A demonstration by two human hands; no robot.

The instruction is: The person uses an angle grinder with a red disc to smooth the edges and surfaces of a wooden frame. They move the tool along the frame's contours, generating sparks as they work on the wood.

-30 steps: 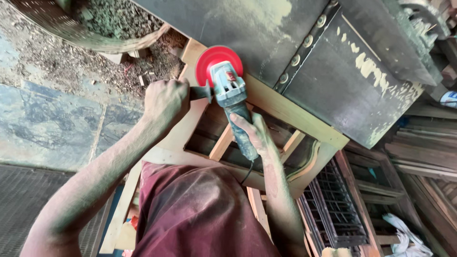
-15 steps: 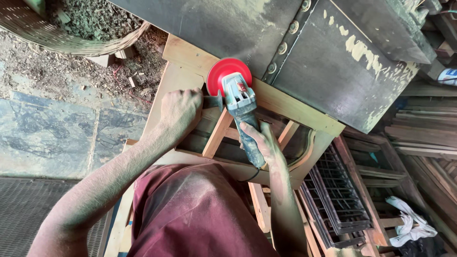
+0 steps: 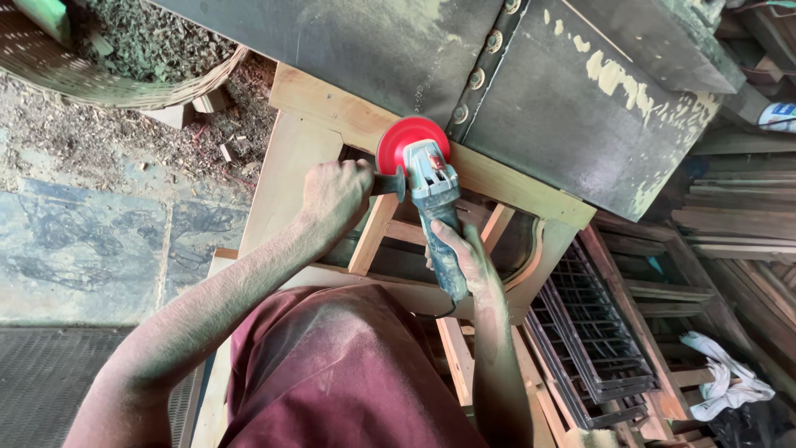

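An angle grinder (image 3: 434, 195) with a grey-blue body carries a red sanding disc (image 3: 406, 141) pressed on the top rail of a pale wooden frame (image 3: 332, 104). My left hand (image 3: 336, 192) is closed around the grinder's black side handle. My right hand (image 3: 464, 253) grips the rear of the grinder's body, where the black cord leaves it. The disc sits near the middle of the rail, just below a dark dusty panel (image 3: 531, 91). Both forearms are coated in fine dust.
A woven basket (image 3: 108, 79) of wood scraps stands at the top left on a floor strewn with shavings. Dark lattice frames (image 3: 589, 332) and stacked timber (image 3: 738, 224) fill the right side. A white rag (image 3: 717, 386) lies at the lower right.
The grinder and both hands have slid to the right along the frame's top rail, from its left corner toward the middle. Both grips are unchanged.
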